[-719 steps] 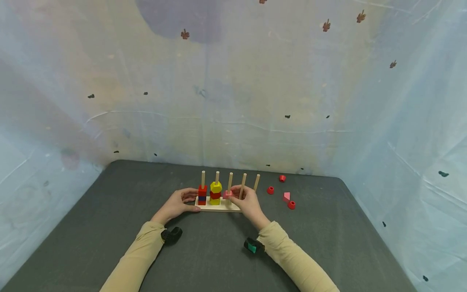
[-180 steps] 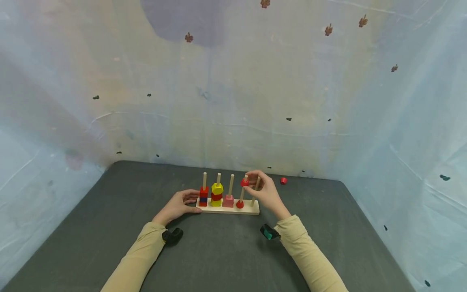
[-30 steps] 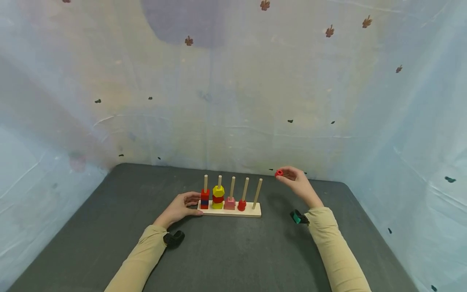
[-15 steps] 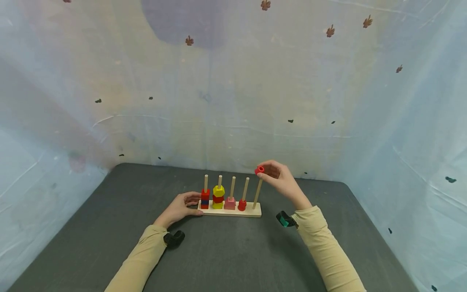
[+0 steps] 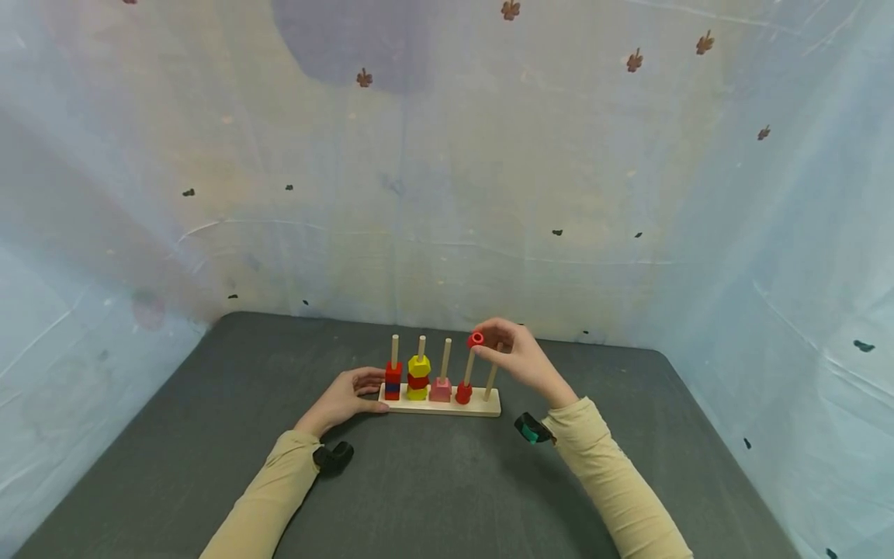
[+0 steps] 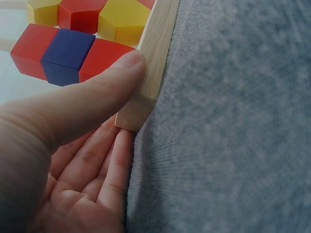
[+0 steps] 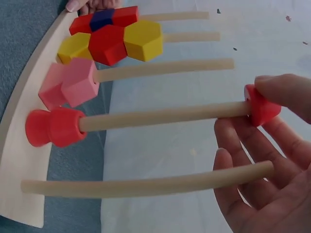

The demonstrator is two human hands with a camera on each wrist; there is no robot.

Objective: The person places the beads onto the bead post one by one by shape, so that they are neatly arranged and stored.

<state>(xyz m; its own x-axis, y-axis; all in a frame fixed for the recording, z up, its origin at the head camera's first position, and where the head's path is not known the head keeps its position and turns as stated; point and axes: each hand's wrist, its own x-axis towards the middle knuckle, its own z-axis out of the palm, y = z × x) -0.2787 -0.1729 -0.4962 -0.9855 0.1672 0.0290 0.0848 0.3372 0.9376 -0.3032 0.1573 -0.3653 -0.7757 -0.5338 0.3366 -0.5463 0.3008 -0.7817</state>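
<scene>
A wooden peg board (image 5: 447,407) with several upright pegs stands on the table. My left hand (image 5: 344,397) grips its left end, the thumb (image 6: 112,80) on the base. My right hand (image 5: 520,359) pinches a tapered red bead (image 7: 262,107) at the top of the fourth peg (image 7: 165,117). Two red beads (image 7: 56,127) sit at that peg's foot. The first peg carries red blocks and a blue block (image 6: 68,56). On the second are yellow and red beads (image 7: 108,44). Pink blocks (image 7: 73,81) are on the third. The rightmost peg (image 7: 146,188) is bare.
The dark grey table (image 5: 419,481) extends round the board. A pale patterned sheet (image 5: 447,194) hangs behind it and at both sides. Black straps (image 5: 334,458) are at both wrists, near the sleeves.
Over the longer span, pink blocks and red beads have gone onto the third and fourth pegs. In the last second, my right hand has carried the last red bead leftward to the fourth peg.
</scene>
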